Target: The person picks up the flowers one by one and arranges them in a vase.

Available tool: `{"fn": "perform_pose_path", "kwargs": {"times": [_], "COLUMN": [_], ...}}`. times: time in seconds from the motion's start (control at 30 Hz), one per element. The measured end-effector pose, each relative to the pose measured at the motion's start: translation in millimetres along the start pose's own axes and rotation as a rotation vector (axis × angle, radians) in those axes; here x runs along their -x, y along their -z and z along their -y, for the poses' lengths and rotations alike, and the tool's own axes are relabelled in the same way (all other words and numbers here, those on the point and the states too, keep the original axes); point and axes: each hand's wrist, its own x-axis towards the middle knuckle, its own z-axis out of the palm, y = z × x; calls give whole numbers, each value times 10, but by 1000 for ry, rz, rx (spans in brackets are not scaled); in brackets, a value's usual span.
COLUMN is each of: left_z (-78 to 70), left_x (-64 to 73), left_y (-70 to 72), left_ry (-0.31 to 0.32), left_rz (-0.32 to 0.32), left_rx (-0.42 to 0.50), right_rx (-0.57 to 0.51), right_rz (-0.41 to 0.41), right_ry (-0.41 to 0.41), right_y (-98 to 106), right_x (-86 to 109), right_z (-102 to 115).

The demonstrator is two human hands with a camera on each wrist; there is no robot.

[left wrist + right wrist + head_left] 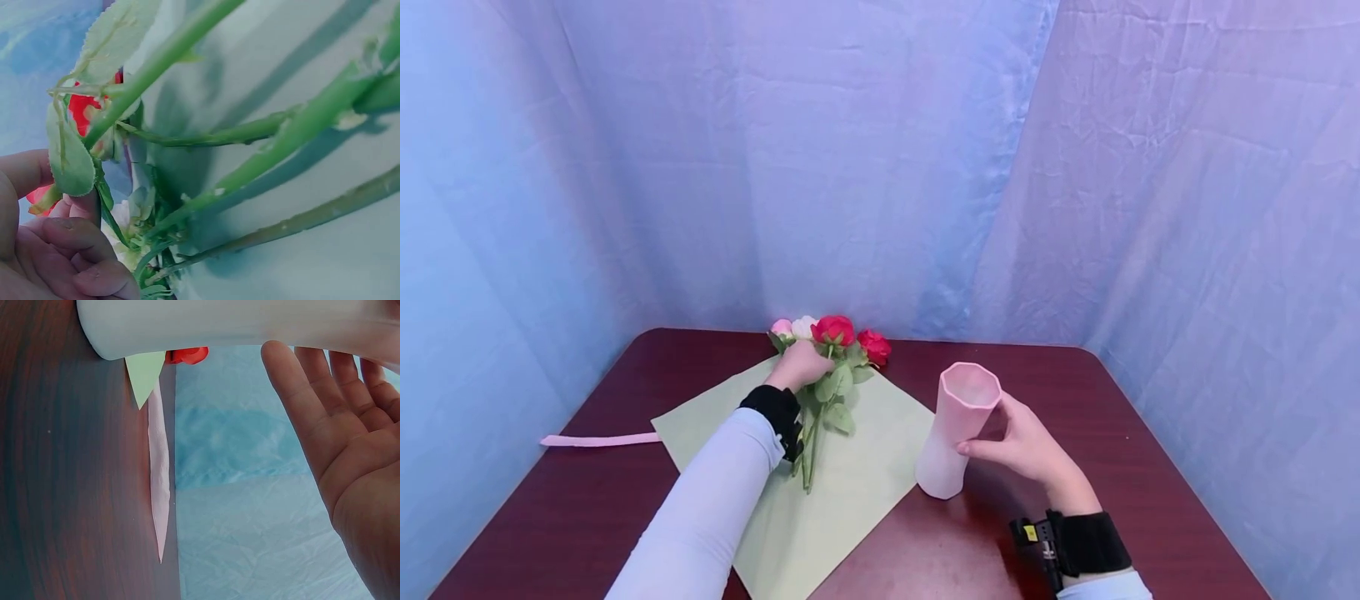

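Right of centre, the right hand [1026, 442] grasps a pink vase [946, 429] (the yellow label [1030, 533] at its wrist is illegible); left of centre, the left hand's [803, 364] fingers curl beside a red rose [833, 329], grip unclear.

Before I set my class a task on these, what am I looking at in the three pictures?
There is no machine: a person works bare-handed. The wide picture comes from a camera worn on the head, the close ones from wrist cameras, one per arm. On the table lie green paper, flowers partly over it and a pink ribbon at its left. The left hand is among the flowers; whether its fingers grip a stem is unclear. The right hand holds a vase.
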Motion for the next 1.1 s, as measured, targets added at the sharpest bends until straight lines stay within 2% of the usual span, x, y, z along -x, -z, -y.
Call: {"fn": "perform_pose_path", "kwargs": {"times": [0.13,0.37,0.5,0.83,1.1], "left_z": [-27,-11,6,16,-34], "left_x": [6,68,91,131,239], "left_y": [47,137,175,226,236], "left_ry": [-30,-31,-40,-55,-98], "left_rz": [-17,-11,-9,-59,-96], "left_rx": [55,113,182,304,373], "right_rx": [6,2,7,12,13], "right_rz": [-6,2,0,-8,-5], "right_ry": [11,12,9,8,30], "right_y": [9,3,8,36,64], "right_x": [-12,-29,-27,-19,-23], "right_z": [-17,-38,-50,-58,-111]}}
